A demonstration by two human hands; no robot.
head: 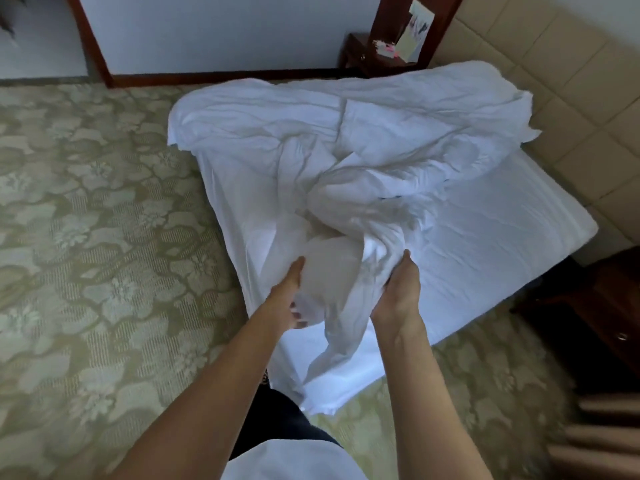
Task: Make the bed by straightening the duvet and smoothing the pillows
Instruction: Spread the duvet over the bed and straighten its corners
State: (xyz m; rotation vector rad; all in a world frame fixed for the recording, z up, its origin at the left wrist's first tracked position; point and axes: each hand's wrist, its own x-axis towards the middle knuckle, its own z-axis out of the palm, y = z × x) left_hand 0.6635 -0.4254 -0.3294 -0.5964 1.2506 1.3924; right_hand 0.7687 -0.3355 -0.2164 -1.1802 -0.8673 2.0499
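Note:
A white duvet (346, 140) lies crumpled across the bed, bunched into a heap toward its near edge. My left hand (289, 296) grips the bunched near end of the duvet from the left, fingers curled into the cloth. My right hand (398, 289) grips the same bundle from the right, thumb up along the fabric. A fold of the duvet hangs down between my hands. The bare white sheet of the mattress (485, 244) shows to the right of the heap. No pillow can be told apart from the folds.
A beige padded headboard (571, 81) runs along the right. A dark wooden nightstand (374, 53) with papers stands at the far end, another dark cabinet (588, 306) at the near right. Patterned green carpet (104, 237) spreads to the left.

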